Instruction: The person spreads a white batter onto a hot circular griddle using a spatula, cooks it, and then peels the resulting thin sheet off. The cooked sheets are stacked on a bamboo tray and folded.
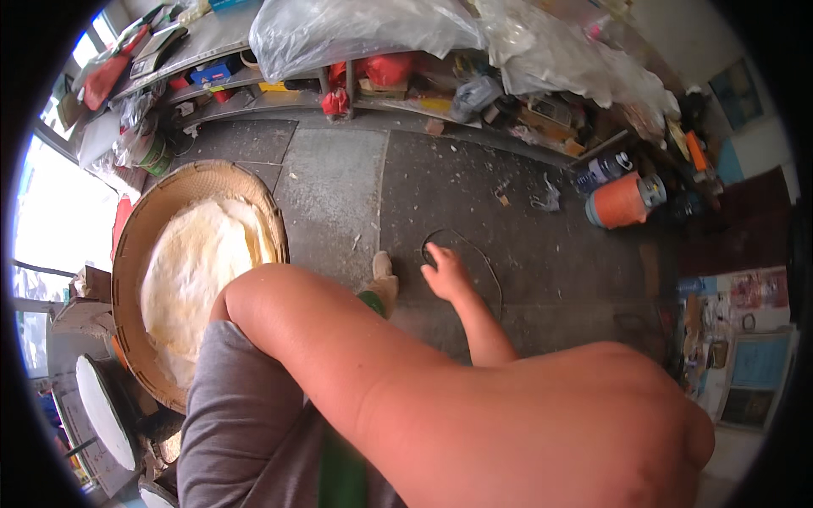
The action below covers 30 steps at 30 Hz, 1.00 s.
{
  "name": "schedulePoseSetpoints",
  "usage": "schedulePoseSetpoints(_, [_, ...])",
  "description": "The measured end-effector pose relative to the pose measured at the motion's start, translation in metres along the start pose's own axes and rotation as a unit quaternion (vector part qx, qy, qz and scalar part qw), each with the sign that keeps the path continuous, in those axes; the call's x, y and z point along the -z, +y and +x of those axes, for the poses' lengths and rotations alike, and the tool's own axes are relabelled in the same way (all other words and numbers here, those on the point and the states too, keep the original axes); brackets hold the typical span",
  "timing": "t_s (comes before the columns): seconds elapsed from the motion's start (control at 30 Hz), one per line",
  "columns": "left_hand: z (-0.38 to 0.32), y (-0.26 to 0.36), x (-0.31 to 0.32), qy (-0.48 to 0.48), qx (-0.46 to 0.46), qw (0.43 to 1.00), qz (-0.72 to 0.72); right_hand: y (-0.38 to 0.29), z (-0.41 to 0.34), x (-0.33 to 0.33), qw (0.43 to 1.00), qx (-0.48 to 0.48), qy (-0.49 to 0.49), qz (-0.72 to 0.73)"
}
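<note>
Large and close to the camera, my left hand (597,432) has its back towards me. Its forearm (356,343) runs from the bent elbow at left, and the fingers are mostly hidden or cut off. Past that forearm, my right hand (448,273) hangs over the dark floor with thumb and fingers apart, holding nothing. A looped thin cable (486,254) lies on the floor beneath it. To the left stands a wide woven basket (130,254) containing a pale, dough-like layered mass (190,273). My elbow covers part of its near right side.
Ahead runs a long bench with shelves (279,101), partly draped in clear plastic sheeting (368,32). An orange gas cylinder (619,202) and a large plastic bottle (603,171) are at right. My shod foot (383,267) is below. A round white-topped container (105,409) stands at lower left.
</note>
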<state>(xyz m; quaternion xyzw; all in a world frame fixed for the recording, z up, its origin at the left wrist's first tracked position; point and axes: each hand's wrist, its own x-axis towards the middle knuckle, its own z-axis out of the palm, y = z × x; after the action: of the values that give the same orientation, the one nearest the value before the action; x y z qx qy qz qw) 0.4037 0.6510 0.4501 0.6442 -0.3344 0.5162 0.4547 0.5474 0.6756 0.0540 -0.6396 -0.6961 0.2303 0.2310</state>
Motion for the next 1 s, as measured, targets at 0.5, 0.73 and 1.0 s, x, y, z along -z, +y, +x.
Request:
schedulePoseSetpoints(0.5, [-0.141,-0.284,0.354,0.34,0.632,0.696,0.002,0.275,0.13,0.085,0.873,-0.394,-0.287,-0.009])
schedulePoseSetpoints(0.73, [-0.205,-0.437,0.452,0.452,0.658,0.602,-0.014,0.307,0.466,0.131,0.879,-0.34,-0.106,0.315])
schedulePoseSetpoints(1.0, [-0.215,-0.466,0.53,0.643,0.61,0.461,0.028,0.214,0.785,0.139,0.78,-0.373,-0.106,0.492])
